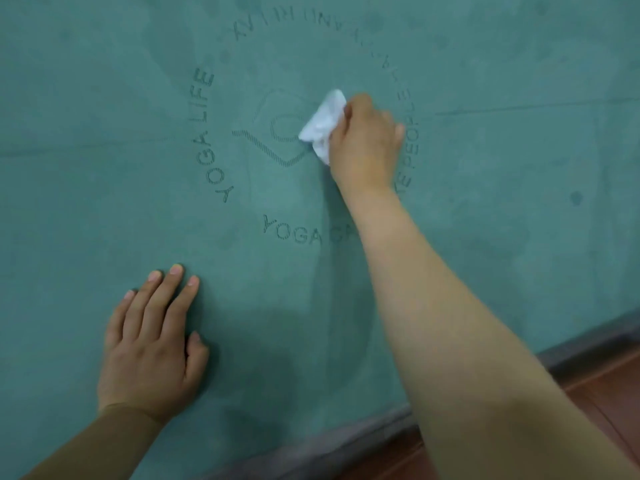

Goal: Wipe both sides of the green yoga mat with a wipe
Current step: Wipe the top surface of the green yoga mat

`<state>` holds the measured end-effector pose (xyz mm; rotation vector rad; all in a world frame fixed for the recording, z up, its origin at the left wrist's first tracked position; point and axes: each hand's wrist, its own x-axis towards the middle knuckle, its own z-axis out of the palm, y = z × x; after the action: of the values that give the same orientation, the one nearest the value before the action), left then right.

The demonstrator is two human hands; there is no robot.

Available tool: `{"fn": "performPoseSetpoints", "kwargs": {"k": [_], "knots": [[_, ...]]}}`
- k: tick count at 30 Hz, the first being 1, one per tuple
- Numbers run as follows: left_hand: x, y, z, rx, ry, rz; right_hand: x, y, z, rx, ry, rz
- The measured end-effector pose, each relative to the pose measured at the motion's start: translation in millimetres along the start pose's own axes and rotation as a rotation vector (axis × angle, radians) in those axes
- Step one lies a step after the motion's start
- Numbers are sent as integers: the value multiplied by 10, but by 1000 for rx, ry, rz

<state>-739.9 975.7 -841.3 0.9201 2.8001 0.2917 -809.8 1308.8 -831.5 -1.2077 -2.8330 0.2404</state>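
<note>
1. Left hand [152, 344]: flat, fingers straight, pressing the green yoga mat [104, 133] near its front edge.
2. Wipe [323, 124]: white, crumpled, on the mat's central printed emblem [273, 140].
3. Right hand [367, 143]: fingers curled, gripping the wipe.
4. Floor [609, 386]: reddish, beyond the mat's front-right edge.

Two bare forearms are seen, with no sleeve shown on either. The left hand [152, 344] is bare, its nails kept short and unpainted. The right hand [363, 147] is likewise bare; its nails are hidden from view.
</note>
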Motion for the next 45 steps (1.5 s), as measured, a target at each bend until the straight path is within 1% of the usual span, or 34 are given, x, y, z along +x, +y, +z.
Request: {"fn": "performPoseSetpoints", "kwargs": {"k": [2,4,6,8,9,10,12,13,14,16,18,20,21,22,23,25,27,29,31,33,35,36,37,39,41,42,43,45], "knots": [[-4,0,12,-8,3,2,491,-199,11,-52,-57,-74],[5,-4,11,-11,5,-7,480,-26,-4,-87,-42,-20],[-6,-1,9,-7,-6,-9,-54,485,-75,-84,18,99],[-5,-5,4,-22,1,-3,-934,1082,-202,-59,41,263],[1,-10,6,-26,12,3,-1416,1331,-305,-90,20,343],[6,-10,13,-24,24,5,-1833,1480,-442,-134,-35,410],[-1,-1,31,-18,31,11,-2318,1619,-595,-134,-140,516],[2,0,30,-15,35,14,-2261,1628,-565,-134,-142,519],[8,-2,22,-9,35,16,-1999,1556,-489,-114,-110,503],[-1,-9,10,-4,19,19,-1247,1194,-309,-77,11,360],[13,6,-15,-18,5,4,-355,765,-122,-34,70,171],[14,26,-14,-4,-13,-9,491,321,-50,-50,19,25],[9,26,-13,0,-23,-13,775,151,-51,-78,-16,-24],[11,21,-13,2,-31,-14,932,68,-51,-101,-40,-44],[13,12,-16,4,-40,-11,968,91,-50,-117,-48,-25],[8,4,-34,4,-48,-8,654,444,-77,-102,-1,68],[2,7,-47,2,-42,-14,-59,958,-116,-56,47,166],[1,16,-47,6,-42,-16,-960,1431,-270,-39,-17,280],[9,7,-36,8,-50,-18,-1742,1714,-488,-72,-110,393],[13,3,-21,7,-49,-13,-2120,1784,-605,-73,-191,511],[12,6,-18,7,-40,-10,-1850,1643,-567,-26,-229,595],[8,5,-18,6,-40,-8,-1546,1519,-506,21,-194,604],[7,3,-20,3,-39,-6,-1178,1364,-428,59,-146,570],[8,1,-17,-7,-32,-4,-309,964,-278,58,-72,368],[4,6,-9,-9,-21,-3,492,525,-182,-6,-56,108],[5,8,-7,-9,-16,-3,773,355,-151,-41,-56,11],[5,8,-6,-7,-18,-5,962,243,-127,-72,-57,-41],[2,3,-11,-7,-34,-14,1112,177,-116,-93,-44,-37]]}}
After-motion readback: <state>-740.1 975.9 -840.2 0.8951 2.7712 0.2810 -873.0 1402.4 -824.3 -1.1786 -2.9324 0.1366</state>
